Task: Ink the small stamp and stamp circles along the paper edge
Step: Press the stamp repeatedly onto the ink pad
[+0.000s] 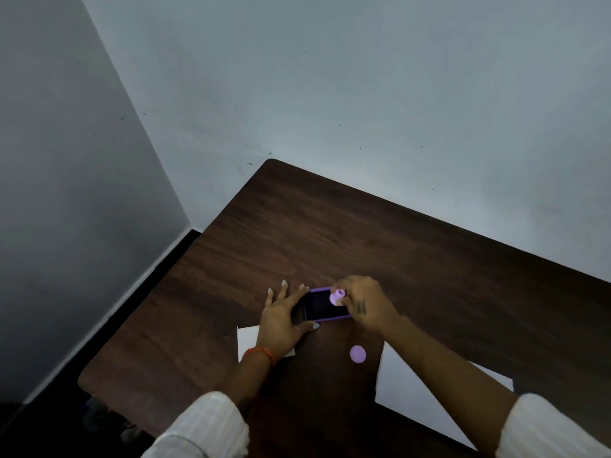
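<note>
The small lilac plastic stamp (337,296) is pinched in the fingertips of the right hand (365,304), tilted on its side so its round face turns toward the left, held over the right part of the ink pad. That purple-rimmed rectangular ink pad (325,305) lies open on the dark brown wood-grain table (413,252), its dark inking surface showing; whether the stamp face touches the surface cannot be told. A dark mark sits on the back of the right hand near the wrist; it is too blurred to read as letters.

The left hand (280,320) lies flat and spread on the table at the pad's left end, fingers pointing away and the thumb reaching along the pad's near edge, steadying it without closing around it. An orange thread band (261,353) circles that wrist, and both forearms end in pushed-up cream ribbed sleeves (211,424).

Near the pad, toward the viewer and a little right, a round lilac plastic disc (357,354) rests on the bare wood. A small white paper sheet (247,342) lies partly under the left wrist. A larger white paper sheet (416,391) lies to the right, crossed by the right forearm; no stamped circles show on its visible part. No brand or label can be read on any item.

Behind the table stands a pale grey-blue wall (363,77).
</note>
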`<state>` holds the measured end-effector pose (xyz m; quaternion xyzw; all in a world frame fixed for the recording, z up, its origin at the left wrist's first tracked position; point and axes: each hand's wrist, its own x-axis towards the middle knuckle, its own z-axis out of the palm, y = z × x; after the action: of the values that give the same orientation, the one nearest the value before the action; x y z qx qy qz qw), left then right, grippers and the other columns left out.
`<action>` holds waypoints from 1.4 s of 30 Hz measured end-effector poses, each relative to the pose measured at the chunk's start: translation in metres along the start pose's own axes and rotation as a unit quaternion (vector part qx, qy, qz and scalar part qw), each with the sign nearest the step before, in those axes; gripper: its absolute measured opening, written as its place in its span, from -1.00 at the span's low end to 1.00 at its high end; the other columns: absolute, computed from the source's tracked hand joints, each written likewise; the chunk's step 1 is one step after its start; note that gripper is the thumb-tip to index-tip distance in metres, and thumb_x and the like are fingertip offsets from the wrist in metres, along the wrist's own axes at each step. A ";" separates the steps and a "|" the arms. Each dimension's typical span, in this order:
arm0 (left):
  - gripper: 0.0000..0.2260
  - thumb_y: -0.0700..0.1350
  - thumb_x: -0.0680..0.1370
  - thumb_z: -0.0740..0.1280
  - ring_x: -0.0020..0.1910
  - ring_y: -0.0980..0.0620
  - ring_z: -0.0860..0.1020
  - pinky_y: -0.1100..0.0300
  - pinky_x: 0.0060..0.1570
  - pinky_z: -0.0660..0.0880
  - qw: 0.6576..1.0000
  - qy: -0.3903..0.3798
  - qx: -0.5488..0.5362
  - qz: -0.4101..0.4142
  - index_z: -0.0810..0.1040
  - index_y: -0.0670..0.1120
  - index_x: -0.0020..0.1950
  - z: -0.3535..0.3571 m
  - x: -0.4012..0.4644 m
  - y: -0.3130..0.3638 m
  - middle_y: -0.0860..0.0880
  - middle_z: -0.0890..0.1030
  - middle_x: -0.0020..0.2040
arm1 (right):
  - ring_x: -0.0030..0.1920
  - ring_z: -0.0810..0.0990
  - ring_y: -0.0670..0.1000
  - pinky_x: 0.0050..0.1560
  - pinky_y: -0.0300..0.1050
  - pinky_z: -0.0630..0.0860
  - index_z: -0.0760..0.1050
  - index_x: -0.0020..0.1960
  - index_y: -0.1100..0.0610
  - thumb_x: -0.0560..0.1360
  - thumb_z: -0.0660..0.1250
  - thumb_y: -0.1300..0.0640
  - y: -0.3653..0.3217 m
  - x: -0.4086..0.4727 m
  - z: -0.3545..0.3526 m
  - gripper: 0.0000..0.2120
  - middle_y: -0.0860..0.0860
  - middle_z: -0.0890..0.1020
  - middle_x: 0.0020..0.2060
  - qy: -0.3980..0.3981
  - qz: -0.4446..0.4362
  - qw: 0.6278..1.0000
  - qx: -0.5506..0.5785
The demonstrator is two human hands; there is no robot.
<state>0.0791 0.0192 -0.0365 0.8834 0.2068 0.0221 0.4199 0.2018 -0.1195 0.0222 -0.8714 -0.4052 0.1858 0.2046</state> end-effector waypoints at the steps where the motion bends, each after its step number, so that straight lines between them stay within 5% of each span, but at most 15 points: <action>1: -0.35 -0.01 0.39 0.46 0.54 -0.02 0.01 0.09 0.48 -0.22 1.000 -0.001 0.002 0.001 0.28 0.07 0.43 0.000 0.000 0.000 0.00 0.29 0.49 | 0.06 0.54 0.13 0.08 -0.04 0.45 0.54 0.05 0.24 0.53 0.21 0.19 0.002 -0.002 0.002 -0.81 0.18 0.61 0.03 -0.012 -0.014 0.999 -0.049; 4: -0.35 -0.01 0.39 0.46 0.54 -0.02 0.00 0.08 0.48 -0.22 1.000 -0.002 0.006 -0.002 0.28 0.08 0.43 0.000 0.001 0.001 0.01 0.28 0.49 | 0.13 0.48 0.10 0.14 -0.06 0.40 0.46 0.15 0.22 0.56 0.15 0.18 0.004 -0.006 0.013 -0.77 0.16 0.57 0.11 -0.018 -0.043 0.992 -0.114; 9: -0.34 0.00 0.38 0.47 0.54 -0.05 0.00 0.04 0.49 -0.19 1.000 -0.002 0.006 -0.005 0.28 0.10 0.42 0.002 0.002 -0.001 0.00 0.28 0.49 | 0.10 0.51 0.11 0.11 -0.06 0.44 0.49 0.09 0.21 0.50 0.25 0.25 0.002 -0.002 0.021 -0.82 0.15 0.58 0.07 0.045 0.013 0.997 -0.067; 15: -0.34 0.01 0.37 0.48 0.54 -0.07 -0.01 0.01 0.51 -0.18 1.000 -0.005 0.003 -0.008 0.29 0.10 0.42 0.004 0.003 -0.003 0.02 0.28 0.49 | 0.08 0.52 0.13 0.11 -0.01 0.46 0.49 0.11 0.24 0.51 0.23 0.25 0.017 0.004 0.010 -0.81 0.19 0.60 0.06 -0.028 -0.104 0.986 -0.124; 20: -0.34 0.01 0.37 0.47 0.54 -0.06 -0.01 0.03 0.50 -0.19 1.000 -0.004 -0.001 -0.008 0.29 0.10 0.42 0.004 0.002 -0.003 0.01 0.28 0.49 | 0.04 0.54 0.13 0.03 -0.07 0.46 0.51 0.08 0.23 0.46 0.26 0.29 0.007 -0.008 0.027 -0.80 0.16 0.60 0.02 0.066 -0.029 0.994 -0.083; 25: -0.34 0.00 0.37 0.48 0.54 -0.02 0.02 0.06 0.48 -0.22 1.000 -0.005 -0.008 0.001 0.30 0.08 0.42 0.001 0.001 -0.002 0.00 0.30 0.48 | -0.06 0.59 0.13 -0.08 -0.12 0.45 0.59 -0.06 0.23 0.50 0.24 0.20 0.010 -0.003 -0.002 -0.83 0.18 0.64 -0.09 0.011 0.029 0.999 0.022; 31: -0.34 0.00 0.37 0.48 0.54 -0.02 0.03 0.06 0.49 -0.22 1.000 -0.001 0.000 0.001 0.30 0.08 0.42 0.002 0.002 -0.002 0.01 0.31 0.48 | 0.15 0.49 0.08 0.16 -0.08 0.42 0.47 0.15 0.21 0.58 0.14 0.16 0.015 -0.018 0.011 -0.77 0.16 0.57 0.14 -0.023 -0.052 0.993 -0.106; 37: -0.34 0.00 0.37 0.48 0.54 -0.04 0.02 0.02 0.50 -0.20 1.000 0.002 0.006 0.001 0.29 0.08 0.42 0.003 0.002 -0.002 0.02 0.31 0.48 | 0.20 0.48 0.10 0.21 -0.07 0.41 0.47 0.15 0.22 0.57 0.14 0.19 0.011 -0.017 0.021 -0.77 0.17 0.57 0.16 0.030 -0.021 0.994 -0.103; 42: -0.35 0.00 0.38 0.47 0.54 -0.04 0.03 0.03 0.49 -0.21 1.000 0.001 0.013 0.008 0.30 0.07 0.42 0.003 0.001 -0.002 0.01 0.32 0.48 | 0.23 0.46 0.16 0.26 -0.02 0.38 0.43 0.22 0.25 0.57 0.13 0.22 0.022 -0.012 0.009 -0.74 0.22 0.54 0.20 -0.056 -0.142 0.975 -0.163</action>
<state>0.0804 0.0182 -0.0400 0.8903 0.2005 0.0237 0.4081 0.2040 -0.1401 0.0048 -0.8147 -0.5606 0.1351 0.0615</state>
